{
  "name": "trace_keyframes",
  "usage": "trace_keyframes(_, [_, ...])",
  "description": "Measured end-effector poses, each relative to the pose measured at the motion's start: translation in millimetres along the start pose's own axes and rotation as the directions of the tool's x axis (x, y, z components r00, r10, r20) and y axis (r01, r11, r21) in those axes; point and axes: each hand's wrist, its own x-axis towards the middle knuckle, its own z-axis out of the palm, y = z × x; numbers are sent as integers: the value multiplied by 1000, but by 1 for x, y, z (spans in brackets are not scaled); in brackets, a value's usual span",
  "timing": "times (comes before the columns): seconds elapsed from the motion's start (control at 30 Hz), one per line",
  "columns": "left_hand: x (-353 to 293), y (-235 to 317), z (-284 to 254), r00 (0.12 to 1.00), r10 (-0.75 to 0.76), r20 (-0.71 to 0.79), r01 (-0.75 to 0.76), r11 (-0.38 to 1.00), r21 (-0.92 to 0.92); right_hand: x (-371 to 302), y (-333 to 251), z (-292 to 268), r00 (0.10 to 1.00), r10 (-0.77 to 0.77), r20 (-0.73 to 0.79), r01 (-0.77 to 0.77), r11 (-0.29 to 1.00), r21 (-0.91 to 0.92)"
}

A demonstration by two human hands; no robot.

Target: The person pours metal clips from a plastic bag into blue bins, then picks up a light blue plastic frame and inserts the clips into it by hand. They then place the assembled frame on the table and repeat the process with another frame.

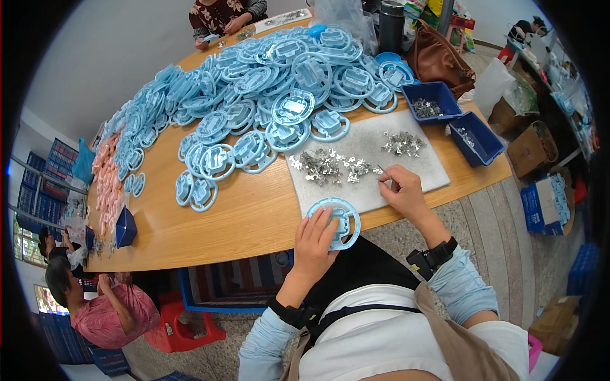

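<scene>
My left hand (pixel 314 244) grips a round light-blue plastic ring part (pixel 335 221) at the near edge of the wooden table (pixel 254 216). My right hand (pixel 401 189) rests on the grey felt mat (pixel 375 155) and pinches a small metal clip (pixel 381 171) between its fingertips. A loose heap of small metal clips (pixel 327 166) lies on the mat just left of that hand. A second, smaller heap of clips (pixel 403 143) sits farther back on the mat.
A big pile of light-blue ring parts (pixel 273 82) covers the table's far half, with pink parts (pixel 108 171) along the left. Two dark-blue bins (pixel 470 136) with clips stand at right, beside a brown bag (pixel 438 60). Other people work at the far end and lower left.
</scene>
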Motion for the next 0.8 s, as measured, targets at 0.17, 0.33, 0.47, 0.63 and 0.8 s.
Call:
trace_keyframes(0.17, [9,-2,-4,999,-40,-15,38,995,-87,-2,0,2,1000,9,-3,-9,1000,7])
trace_keyframes(0.33, [13,-2,-6,999,-27,-21,25,996,-85,-6,0,2,1000,12,0,-12,1000,9])
trace_keyframes(0.47, [15,-4,-4,999,-30,-31,27,996,-87,-7,-2,2,1000,12,-2,-12,1000,21])
trace_keyframes(0.63, [25,-2,-14,987,-76,-142,56,988,-142,-7,-14,5,999,46,8,-47,993,105])
trace_keyframes(0.8, [27,4,-33,692,-697,188,485,255,-837,2,-60,12,988,10,157,-65,934,350])
